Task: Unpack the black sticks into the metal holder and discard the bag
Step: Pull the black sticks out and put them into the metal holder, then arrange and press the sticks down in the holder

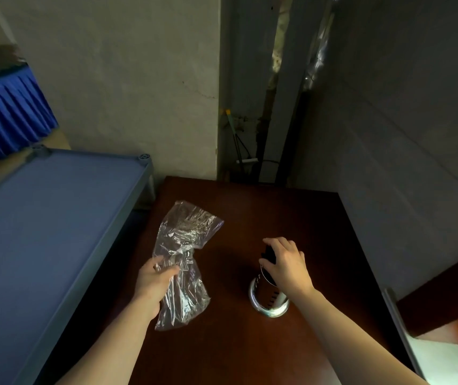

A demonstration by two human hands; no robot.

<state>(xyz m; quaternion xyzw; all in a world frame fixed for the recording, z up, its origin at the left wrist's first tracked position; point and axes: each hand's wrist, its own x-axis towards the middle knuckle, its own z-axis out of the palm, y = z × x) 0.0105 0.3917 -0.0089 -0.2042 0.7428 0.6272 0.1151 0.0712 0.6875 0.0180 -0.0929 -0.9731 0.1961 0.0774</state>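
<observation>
Head view shows the right hand (284, 263) gripping black sticks (267, 253) over the metal holder (269, 300), which may tip, while the left hand (155, 276) clutches the bag (184, 262).

We see a clear crinkled bag (183, 262), black sticks (267, 254) in a shiny silver holder (268, 300), a dark reddish-brown table (250, 343), a blue cot (50, 218).

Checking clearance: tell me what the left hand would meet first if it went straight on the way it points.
The clear plastic bag that the left hand already grips; past it, probably bare table, though depth is unclear.
</observation>
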